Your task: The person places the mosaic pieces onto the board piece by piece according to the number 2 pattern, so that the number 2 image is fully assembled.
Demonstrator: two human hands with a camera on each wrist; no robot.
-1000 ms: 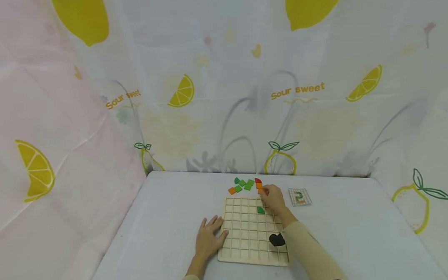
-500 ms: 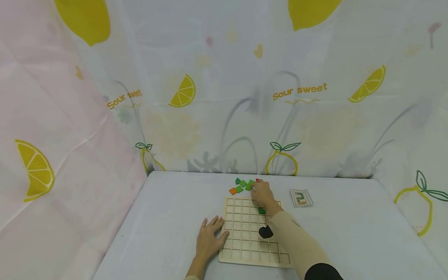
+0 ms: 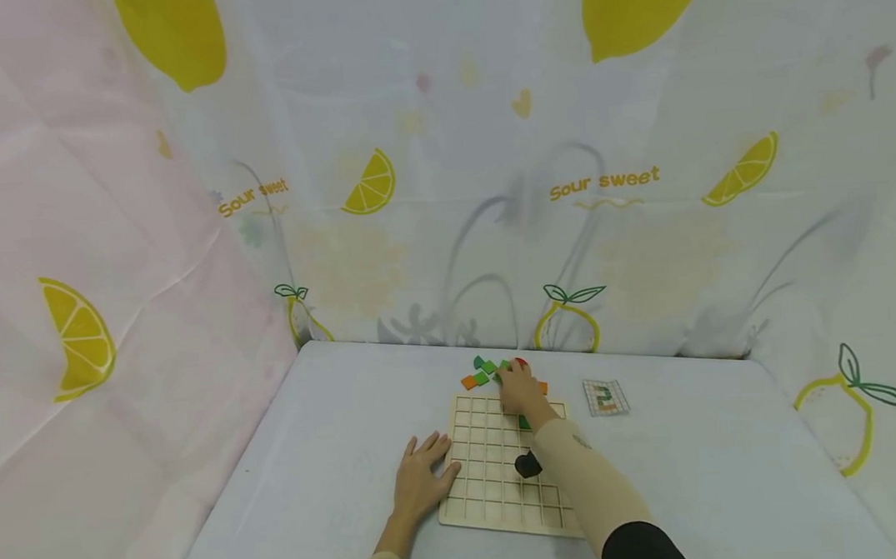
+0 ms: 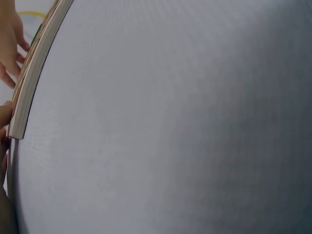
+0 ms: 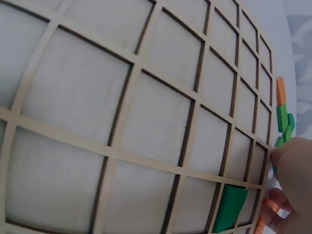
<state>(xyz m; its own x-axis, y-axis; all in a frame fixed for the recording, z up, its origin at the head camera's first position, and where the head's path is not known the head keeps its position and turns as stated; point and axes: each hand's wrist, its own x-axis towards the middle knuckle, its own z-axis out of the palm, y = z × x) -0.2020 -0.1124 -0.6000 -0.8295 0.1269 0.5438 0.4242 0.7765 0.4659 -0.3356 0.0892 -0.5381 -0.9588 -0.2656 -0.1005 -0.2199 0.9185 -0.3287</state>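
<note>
A wooden grid board [image 3: 487,478] lies on the table. My left hand [image 3: 419,481] rests at its left edge, fingers spread. My right hand [image 3: 522,391] reaches over the board's far edge, its fingertips at the green tiles [image 3: 505,364]; whether they pinch one is hidden. A green piece with a curved side [image 5: 230,207] sits in a cell near the far edge, partly covered by the right arm in the head view. Beside the right hand are a red piece [image 3: 522,361] and an orange tile [image 3: 544,387].
Left of the right hand lie a dark green piece [image 3: 478,361], more green tiles [image 3: 481,379] and an orange tile [image 3: 468,383]. A small pattern card [image 3: 606,398] lies right of the board. Printed cloth walls [image 3: 447,254] rise behind the table.
My right hand has moved left from the orange and red pieces to the green tiles, then shifted slightly there. The left hand keeps its place at the board.
</note>
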